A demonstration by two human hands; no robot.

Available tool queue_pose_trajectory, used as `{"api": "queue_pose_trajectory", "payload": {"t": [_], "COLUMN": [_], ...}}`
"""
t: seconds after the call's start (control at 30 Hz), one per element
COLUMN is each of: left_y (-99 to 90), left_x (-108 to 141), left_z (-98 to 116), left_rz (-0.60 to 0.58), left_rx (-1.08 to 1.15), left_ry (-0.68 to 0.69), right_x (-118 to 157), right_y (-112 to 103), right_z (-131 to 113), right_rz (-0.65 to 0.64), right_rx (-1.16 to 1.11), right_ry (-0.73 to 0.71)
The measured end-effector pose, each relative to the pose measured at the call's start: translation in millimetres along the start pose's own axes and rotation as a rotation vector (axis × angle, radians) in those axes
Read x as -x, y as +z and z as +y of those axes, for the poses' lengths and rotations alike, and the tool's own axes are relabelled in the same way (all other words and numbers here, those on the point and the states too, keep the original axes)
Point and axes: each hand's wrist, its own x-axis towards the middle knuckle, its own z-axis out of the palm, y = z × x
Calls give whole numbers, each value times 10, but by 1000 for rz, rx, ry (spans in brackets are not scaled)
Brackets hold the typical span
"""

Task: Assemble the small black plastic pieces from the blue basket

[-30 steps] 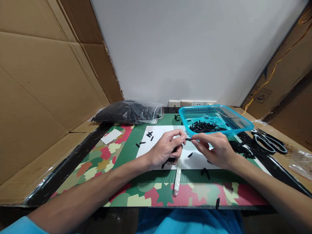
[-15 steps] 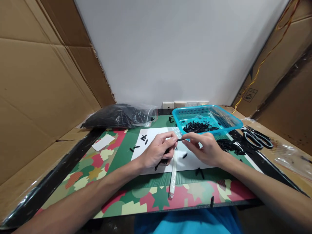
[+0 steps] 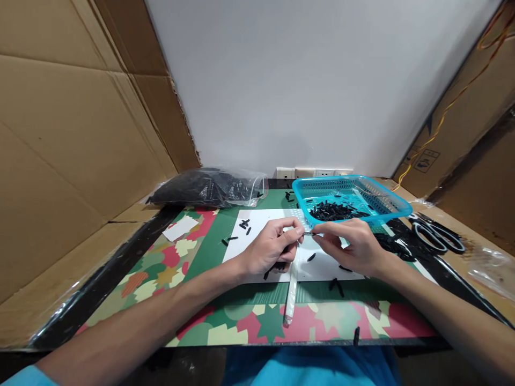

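Over a white sheet [image 3: 246, 244], my left hand [image 3: 277, 246] is closed, with a thin black strip [image 3: 308, 234] pinched between thumb and forefinger. More black pieces show under its curled fingers. The thumb and forefinger of my right hand [image 3: 350, 246] pinch the other end of the same strip. Below my hands lies a white wrapped stick [image 3: 291, 297], pointing toward the table's front edge. Short black pieces are scattered on the sheet. Just behind my right hand stands a blue basket [image 3: 386, 199] with many black pieces in it.
At the back left lies a clear bag [image 3: 201, 187] of black material. Scissors [image 3: 436, 236] rest at the right beside a dark pile [image 3: 392, 245]. A small white paper [image 3: 180, 229] lies on the patterned mat [image 3: 229, 335]. Cardboard walls rise at both sides.
The view has shifted slightly, so the scene sits further right. Both hands keep their pinch on the strip. A black piece beside my right hand has come into sight on the sheet.
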Motion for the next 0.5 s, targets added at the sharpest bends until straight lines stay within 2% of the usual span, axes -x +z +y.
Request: {"api": "queue_pose_trajectory", "payload": {"t": [0.23,0.33,0.5], "left_y": [7,-1,7], "left_x": [15,15,17], "left_z": [-2,-16,-6], "left_rz": [-6,0,31], "left_rx": [-15,-36,-47], "left_ry": [15,33,72], "right_x": [-37,-42,-36], "right_y": [-24,-28,-16], "right_z": [-1,5,-3], "right_rz": [134,122,103], "right_rx": [179,236,225], "right_ry": [-118,-155,-133]}}
